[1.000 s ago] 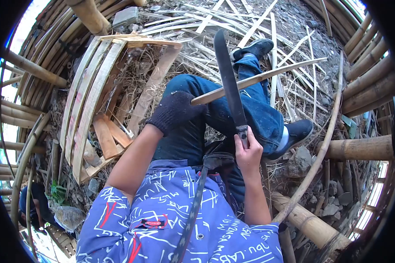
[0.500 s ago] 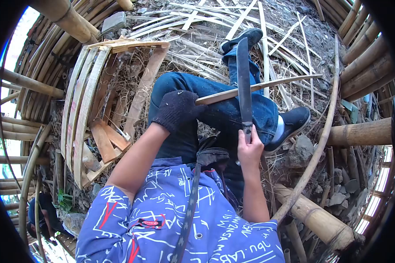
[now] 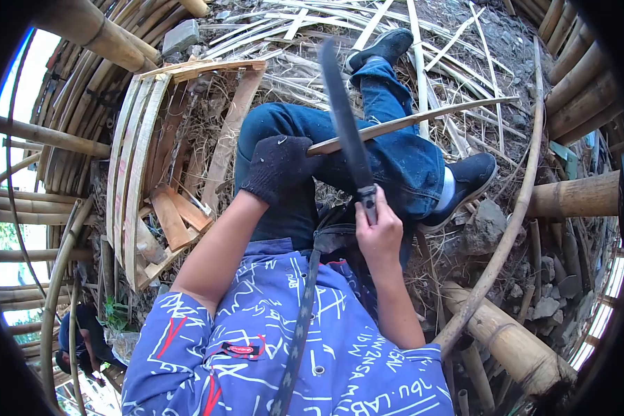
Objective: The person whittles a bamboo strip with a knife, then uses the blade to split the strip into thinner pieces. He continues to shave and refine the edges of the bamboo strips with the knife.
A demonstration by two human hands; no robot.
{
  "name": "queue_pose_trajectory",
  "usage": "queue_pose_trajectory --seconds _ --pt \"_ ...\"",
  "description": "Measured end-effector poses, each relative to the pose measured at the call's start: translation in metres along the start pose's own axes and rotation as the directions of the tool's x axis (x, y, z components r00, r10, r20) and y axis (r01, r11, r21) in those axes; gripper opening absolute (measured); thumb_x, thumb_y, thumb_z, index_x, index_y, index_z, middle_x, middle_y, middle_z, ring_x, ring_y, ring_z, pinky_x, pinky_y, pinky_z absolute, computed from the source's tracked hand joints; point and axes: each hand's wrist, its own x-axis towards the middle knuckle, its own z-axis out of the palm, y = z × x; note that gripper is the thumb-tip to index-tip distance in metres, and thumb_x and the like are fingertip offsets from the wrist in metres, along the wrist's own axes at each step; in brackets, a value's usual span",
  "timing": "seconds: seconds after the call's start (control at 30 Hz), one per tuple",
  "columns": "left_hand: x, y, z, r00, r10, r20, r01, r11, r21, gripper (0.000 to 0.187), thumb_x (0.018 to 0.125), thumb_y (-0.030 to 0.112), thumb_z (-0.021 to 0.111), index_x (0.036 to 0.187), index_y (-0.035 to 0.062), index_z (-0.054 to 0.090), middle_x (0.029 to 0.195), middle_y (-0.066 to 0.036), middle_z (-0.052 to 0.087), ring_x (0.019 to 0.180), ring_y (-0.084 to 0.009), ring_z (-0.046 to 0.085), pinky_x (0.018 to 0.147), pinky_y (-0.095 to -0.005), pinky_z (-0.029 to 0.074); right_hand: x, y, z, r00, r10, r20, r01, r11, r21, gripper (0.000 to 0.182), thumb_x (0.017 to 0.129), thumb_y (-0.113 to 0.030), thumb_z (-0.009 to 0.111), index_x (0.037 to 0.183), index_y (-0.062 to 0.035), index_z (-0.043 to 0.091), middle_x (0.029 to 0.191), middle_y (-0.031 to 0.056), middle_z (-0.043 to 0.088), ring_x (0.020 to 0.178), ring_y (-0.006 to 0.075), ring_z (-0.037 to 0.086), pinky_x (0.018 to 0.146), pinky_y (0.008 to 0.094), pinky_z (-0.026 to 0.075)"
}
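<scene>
My left hand (image 3: 279,166), in a dark knitted glove, is closed around the near end of a long thin bamboo strip (image 3: 433,116). The strip reaches out to the right across my jeans, narrowing toward its far tip. Bare, my right hand (image 3: 379,225) grips the dark handle of a machete (image 3: 347,114). Its long blade points away from me and leans left, crossing over the strip close to the gloved hand. The blade's tip is slightly blurred.
A slatted wooden crate (image 3: 140,166) lies at the left with loose wood pieces inside. Pale split strips (image 3: 305,31) litter the ground ahead. Thick bamboo poles (image 3: 509,340) and rocks (image 3: 489,225) flank my right side. Another person (image 3: 83,340) bends down at far lower left.
The machete has swung left, its blade now crossing the strip nearer my gloved hand. My right hand has moved slightly left; my left hand keeps its hold almost unmoved.
</scene>
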Motion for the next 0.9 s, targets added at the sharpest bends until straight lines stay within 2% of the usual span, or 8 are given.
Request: queue_pose_trajectory --seconds 0.2,0.3,0.4,0.53,0.6,0.73,0.8,0.9 --pt "-0.004 -0.001 -0.002 1.000 0.001 -0.021 -0.001 1.000 -0.001 0.030 0.083 0.040 0.065 0.078 0.0113 0.071 0.069 -0.016 0.066 0.068 -0.0328 0.067 0.062 -0.0449 0.052 0.014 0.014 -0.003 0.997 0.042 -0.062 -0.041 0.999 0.011 0.044 0.084 -0.015 0.069 0.124 0.0000 0.059 0.082 0.0229 0.066 0.073 0.0389 0.067 0.064 0.0441 0.051" --pt "-0.003 0.000 -0.002 0.999 -0.032 -0.020 0.032 0.999 -0.015 0.029 0.082 0.040 0.065 0.077 0.0118 0.071 0.070 -0.015 0.066 0.068 -0.0329 0.066 0.062 -0.0452 0.052 0.005 -0.006 0.010 0.972 0.233 -0.036 -0.222 0.956 0.193 0.041 0.085 -0.014 0.066 0.121 0.0048 0.058 0.083 0.0267 0.066 0.074 0.0413 0.067 0.065 0.0436 0.052" --pt "-0.005 -0.001 -0.004 1.000 -0.008 0.001 0.008 1.000 -0.018 0.030 0.081 0.041 0.066 0.078 0.0113 0.070 0.071 -0.016 0.066 0.070 -0.0333 0.067 0.064 -0.0454 0.052 -0.003 0.000 0.016 0.995 0.092 -0.048 -0.085 0.987 0.137 0.040 0.084 -0.014 0.068 0.119 0.0046 0.059 0.083 0.0247 0.066 0.074 0.0381 0.068 0.064 0.0425 0.052" --pt "-0.002 -0.011 -0.005 0.999 -0.008 0.037 0.010 0.998 -0.055 0.031 0.080 0.041 0.067 0.081 0.0104 0.070 0.075 -0.017 0.067 0.074 -0.0349 0.067 0.067 -0.0464 0.052 0.007 0.006 0.007 0.994 0.094 -0.053 -0.086 0.987 0.134 0.042 0.084 -0.013 0.068 0.120 0.0068 0.059 0.083 0.0246 0.066 0.074 0.0377 0.068 0.065 0.0419 0.052" --pt "-0.001 -0.016 -0.012 0.991 0.009 0.137 0.008 0.993 -0.120 0.033 0.079 0.041 0.068 0.084 0.0079 0.069 0.079 -0.019 0.067 0.080 -0.0370 0.066 0.071 -0.0477 0.051 0.000 0.000 0.018 0.973 0.232 -0.021 -0.224 0.958 0.179 0.041 0.085 -0.013 0.067 0.119 0.0072 0.058 0.084 0.0253 0.066 0.074 0.0386 0.068 0.065 0.0419 0.052" --pt "-0.003 -0.029 -0.015 0.986 0.025 0.167 0.015 0.971 -0.238 0.034 0.075 0.035 0.073 0.087 0.0034 0.070 0.081 -0.022 0.066 0.081 -0.0372 0.066 0.071 -0.0430 0.051 -0.004 -0.002 0.013 0.996 0.092 0.007 -0.092 0.984 0.154 0.041 0.084 -0.013 0.068 0.120 0.0054 0.058 0.083 0.0245 0.066 0.072 0.0381 0.068 0.064 0.0409 0.052" --pt "-0.007 -0.032 -0.022 0.973 0.020 0.230 0.071 0.920 -0.384 0.036 0.074 0.033 0.075 0.091 0.0022 0.069 0.082 -0.022 0.067 0.078 -0.0346 0.067 0.070 -0.0409 0.050 0.001 0.000 0.006 0.984 0.171 0.042 -0.175 0.972 0.160 0.040 0.084 -0.012 0.067 0.120 0.0039 0.059 0.081 0.0226 0.066 0.071 0.0359 0.068 0.063 0.0404 0.052" --pt "-0.013 -0.038 -0.030 0.934 -0.056 0.353 0.176 0.932 -0.318 0.037 0.075 0.031 0.075 0.095 0.0015 0.069 0.079 -0.019 0.067 0.071 -0.0282 0.067 0.068 -0.0388 0.050 -0.001 0.001 0.010 0.983 0.184 0.023 -0.186 0.967 0.172 0.040 0.084 -0.011 0.067 0.119 0.0062 0.059 0.080 0.0226 0.066 0.070 0.0354 0.068 0.062 0.0401 0.052"
